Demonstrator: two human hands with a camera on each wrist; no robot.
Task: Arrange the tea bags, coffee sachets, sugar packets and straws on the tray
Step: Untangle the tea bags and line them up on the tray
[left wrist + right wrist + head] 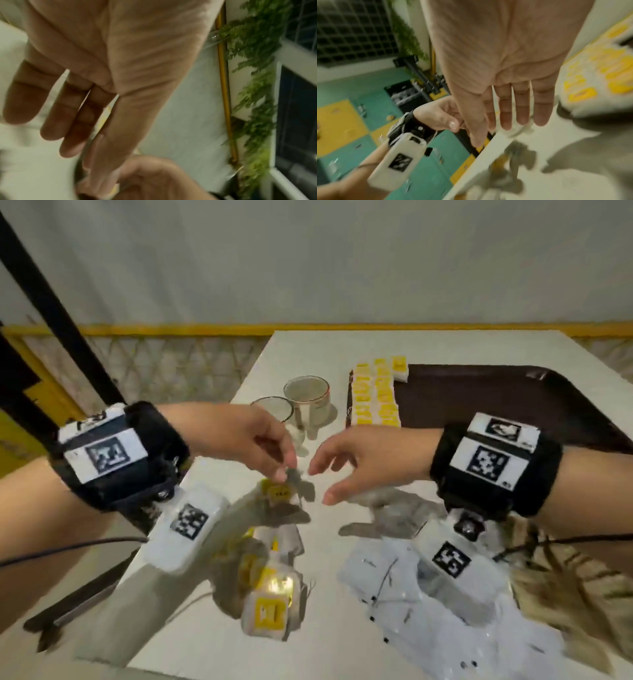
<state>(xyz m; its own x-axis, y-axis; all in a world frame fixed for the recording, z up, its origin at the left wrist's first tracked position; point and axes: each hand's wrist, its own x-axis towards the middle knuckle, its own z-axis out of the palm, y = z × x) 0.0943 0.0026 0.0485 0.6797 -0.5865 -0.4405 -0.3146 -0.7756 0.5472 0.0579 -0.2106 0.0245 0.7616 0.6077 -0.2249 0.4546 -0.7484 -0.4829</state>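
My left hand (286, 470) hovers over the white table's near left and pinches the string of a tea bag (277, 493) with a yellow tag, which dangles just below the fingertips. In the right wrist view that hand (447, 121) shows thumb against finger, a thin string trailing down. My right hand (320, 484) is open, fingers spread, a short way right of the left fingertips and holding nothing (505, 127). A pile of tea bags (265, 607) lies nearer me. Yellow-printed sachets (375, 398) lie in rows along the left edge of the dark brown tray (513, 405).
Two cups (308, 395) (274, 409) stand left of the tray, just beyond my hands. A clear plastic wrapper (428, 594) lies at the near right, with a brown patterned thing (565, 577) beside it. The table's left edge (191, 484) runs under my left wrist.
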